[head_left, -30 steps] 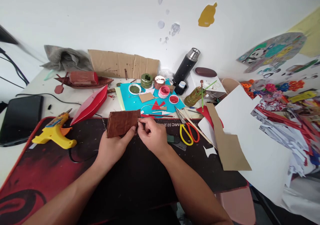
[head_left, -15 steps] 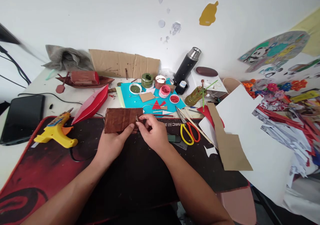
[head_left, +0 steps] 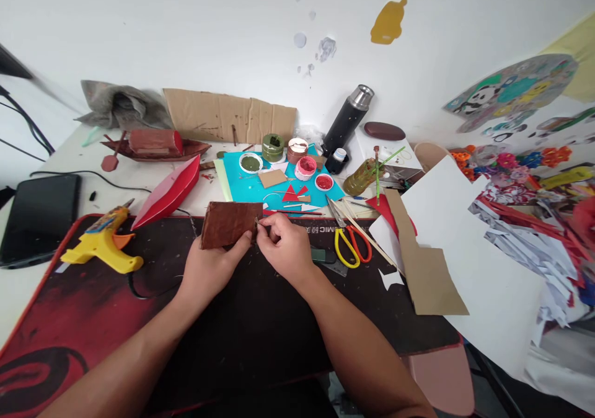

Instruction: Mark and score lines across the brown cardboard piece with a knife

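A brown painted cardboard piece (head_left: 229, 223) is held up over the black and red desk mat (head_left: 116, 306). My left hand (head_left: 209, 269) grips it from below, thumb against its right lower edge. My right hand (head_left: 283, 247) pinches at the piece's right edge, fingers pressed together on a tiny bit I cannot make out. Both forearms reach in from the bottom of the view.
Yellow glue gun (head_left: 100, 244) on the mat's left; red boat hull (head_left: 167, 191) and brown boat model (head_left: 153, 145) behind. Paint pots (head_left: 304, 167) on a teal sheet (head_left: 246, 185), black flask (head_left: 346, 120), scissors (head_left: 351, 244), brown card (head_left: 430, 275), white paper (head_left: 469, 269), tablet (head_left: 35, 219).
The brown piece has tilted and shifted a little between my hands; my right fingers stay pinched at its right edge. Nothing else on the desk has moved.
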`<control>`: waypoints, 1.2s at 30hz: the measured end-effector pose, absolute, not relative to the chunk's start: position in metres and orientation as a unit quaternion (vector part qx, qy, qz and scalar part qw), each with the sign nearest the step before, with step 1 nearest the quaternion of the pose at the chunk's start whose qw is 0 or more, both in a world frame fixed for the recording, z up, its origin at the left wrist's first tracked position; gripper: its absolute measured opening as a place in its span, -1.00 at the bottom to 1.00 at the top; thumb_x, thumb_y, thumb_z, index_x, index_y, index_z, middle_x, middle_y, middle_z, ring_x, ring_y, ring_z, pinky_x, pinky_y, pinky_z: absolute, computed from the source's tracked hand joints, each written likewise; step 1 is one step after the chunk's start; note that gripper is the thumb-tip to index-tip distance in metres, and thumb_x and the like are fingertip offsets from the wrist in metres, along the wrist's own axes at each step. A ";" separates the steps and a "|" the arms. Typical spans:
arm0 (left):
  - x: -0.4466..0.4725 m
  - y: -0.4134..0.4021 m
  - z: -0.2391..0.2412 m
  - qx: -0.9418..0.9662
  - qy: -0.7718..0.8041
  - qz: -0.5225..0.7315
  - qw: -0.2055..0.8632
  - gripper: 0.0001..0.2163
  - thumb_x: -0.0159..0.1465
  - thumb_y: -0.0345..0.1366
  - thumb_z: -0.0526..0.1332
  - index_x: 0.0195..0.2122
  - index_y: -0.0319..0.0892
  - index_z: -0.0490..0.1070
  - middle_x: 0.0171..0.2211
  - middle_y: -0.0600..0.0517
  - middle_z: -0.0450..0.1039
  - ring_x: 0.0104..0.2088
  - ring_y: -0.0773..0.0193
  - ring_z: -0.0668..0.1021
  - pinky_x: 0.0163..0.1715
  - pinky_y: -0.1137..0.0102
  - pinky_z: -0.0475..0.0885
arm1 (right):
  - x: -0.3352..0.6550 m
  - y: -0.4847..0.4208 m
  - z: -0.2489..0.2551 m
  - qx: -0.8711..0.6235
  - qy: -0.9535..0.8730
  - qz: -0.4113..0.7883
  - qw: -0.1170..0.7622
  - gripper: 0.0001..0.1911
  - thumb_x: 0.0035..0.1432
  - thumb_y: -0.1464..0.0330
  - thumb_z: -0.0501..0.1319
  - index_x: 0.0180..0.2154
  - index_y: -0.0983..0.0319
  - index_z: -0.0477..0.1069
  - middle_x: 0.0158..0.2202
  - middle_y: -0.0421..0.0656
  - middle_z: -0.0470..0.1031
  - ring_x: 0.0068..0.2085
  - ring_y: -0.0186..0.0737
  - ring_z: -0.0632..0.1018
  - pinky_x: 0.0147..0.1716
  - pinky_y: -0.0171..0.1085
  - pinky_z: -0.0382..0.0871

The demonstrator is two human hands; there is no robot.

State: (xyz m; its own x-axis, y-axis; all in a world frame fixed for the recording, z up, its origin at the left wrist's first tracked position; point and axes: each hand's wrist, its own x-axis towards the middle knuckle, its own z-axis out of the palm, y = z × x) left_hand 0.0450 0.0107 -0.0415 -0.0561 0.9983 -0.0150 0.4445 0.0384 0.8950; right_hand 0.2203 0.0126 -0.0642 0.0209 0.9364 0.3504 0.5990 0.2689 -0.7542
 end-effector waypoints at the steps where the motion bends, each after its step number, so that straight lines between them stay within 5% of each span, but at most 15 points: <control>1: 0.045 0.011 -0.041 0.583 0.622 0.377 0.363 -0.65 0.22 0.17 0.35 -0.33 0.00 0.65 -0.30 -0.03 0.77 -0.19 -0.15 0.78 -0.23 0.17 0.65 | 0.220 0.013 -0.064 -0.570 -0.668 0.203 0.434 -0.88 0.39 0.25 0.31 -0.19 0.12 0.59 -0.57 -0.34 0.50 -0.57 -0.30 0.46 -0.40 -0.31 0.36; 10: 0.045 0.009 -0.043 0.608 0.568 0.385 0.398 -0.48 0.23 0.24 0.36 -0.01 -0.05 0.71 0.01 -0.07 0.80 0.08 -0.15 0.76 0.06 0.10 0.71 | 0.219 0.016 -0.056 -0.571 -0.610 0.290 0.467 -0.83 0.34 0.19 0.29 -0.27 0.12 0.53 -0.62 -0.38 0.38 -0.59 -0.31 0.38 -0.44 -0.30 0.36; 23: 0.053 0.007 -0.047 0.606 0.597 0.389 0.353 -0.72 0.22 0.06 0.33 -0.34 -0.04 0.57 -0.38 0.03 0.71 -0.36 0.10 0.69 -0.31 0.31 0.60 | 0.218 0.015 -0.057 -0.570 -0.617 0.301 0.451 -0.87 0.31 0.23 0.30 -0.28 0.12 0.51 -0.62 -0.39 0.37 -0.58 -0.31 0.38 -0.43 -0.30 0.37; 26: 0.049 0.010 -0.045 0.603 0.604 0.391 0.344 -0.72 0.20 0.06 0.34 -0.34 -0.04 0.56 -0.39 0.03 0.69 -0.33 0.05 0.70 -0.24 0.26 0.62 | 0.217 0.013 -0.055 -0.558 -0.611 0.326 0.457 -0.86 0.33 0.21 0.30 -0.27 0.11 0.49 -0.61 -0.40 0.37 -0.57 -0.31 0.38 -0.43 -0.30 0.36; 31: 0.034 0.021 -0.038 0.576 0.603 0.415 0.364 -0.68 0.24 0.10 0.36 -0.18 -0.01 0.64 -0.11 -0.04 0.77 0.00 -0.14 0.72 0.18 0.07 0.60 | 0.220 0.015 -0.049 -0.533 -0.584 0.388 0.475 -0.71 0.38 0.04 0.32 -0.21 0.11 0.49 -0.56 -0.36 0.36 -0.53 -0.28 0.42 -0.43 -0.27 0.35; 36: 0.022 0.029 -0.041 0.500 0.542 0.428 0.522 -0.70 0.17 0.05 0.46 -0.33 -0.07 0.59 -0.32 -0.04 0.70 -0.25 -0.03 0.69 -0.11 0.13 0.64 | 0.228 0.020 -0.049 -0.509 -0.516 0.464 0.508 -0.58 0.41 -0.09 0.29 -0.03 0.11 0.47 -0.53 -0.34 0.41 -0.52 -0.25 0.47 -0.48 -0.27 0.35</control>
State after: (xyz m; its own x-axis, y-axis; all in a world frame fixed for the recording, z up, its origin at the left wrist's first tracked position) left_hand 0.0224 0.0287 -0.0412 0.0453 0.9894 -0.1381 0.0949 0.1334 0.9865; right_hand 0.2276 0.0202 -0.0489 0.0360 0.9980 0.0513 0.0535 0.0494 -0.9973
